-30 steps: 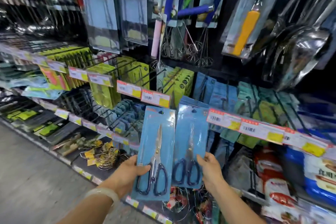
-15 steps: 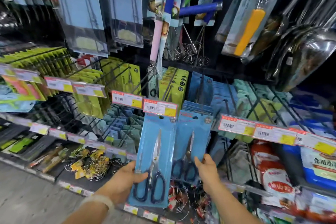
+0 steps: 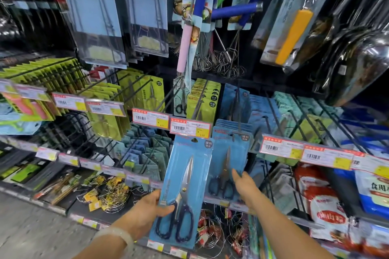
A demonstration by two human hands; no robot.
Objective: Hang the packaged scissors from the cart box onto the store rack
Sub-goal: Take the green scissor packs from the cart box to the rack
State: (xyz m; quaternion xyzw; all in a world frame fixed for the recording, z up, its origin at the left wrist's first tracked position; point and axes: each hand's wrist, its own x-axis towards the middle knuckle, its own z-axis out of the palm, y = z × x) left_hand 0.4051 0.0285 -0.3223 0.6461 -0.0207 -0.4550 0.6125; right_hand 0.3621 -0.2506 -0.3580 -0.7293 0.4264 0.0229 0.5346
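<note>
My left hand (image 3: 147, 210) grips a blue card pack of black-handled scissors (image 3: 185, 191) by its lower left edge, held upright in front of the rack. A second scissors pack (image 3: 228, 164) hangs on a black rack hook (image 3: 239, 111), in front of several like packs. My right hand (image 3: 245, 187) touches that pack's lower right edge with its fingers extended. The cart box is out of view.
Price tags (image 3: 190, 127) line the hook ends. Green and teal packs (image 3: 145, 153) fill hooks to the left and right. Whisks (image 3: 221, 63) and ladles (image 3: 357, 52) hang above. Wire items (image 3: 109, 193) lie on the bottom shelf. Floor (image 3: 31, 231) lies lower left.
The second pack has gone up onto the hook and my right hand has loosened from holding it. The left pack has risen slightly. The view has moved closer to the rack.
</note>
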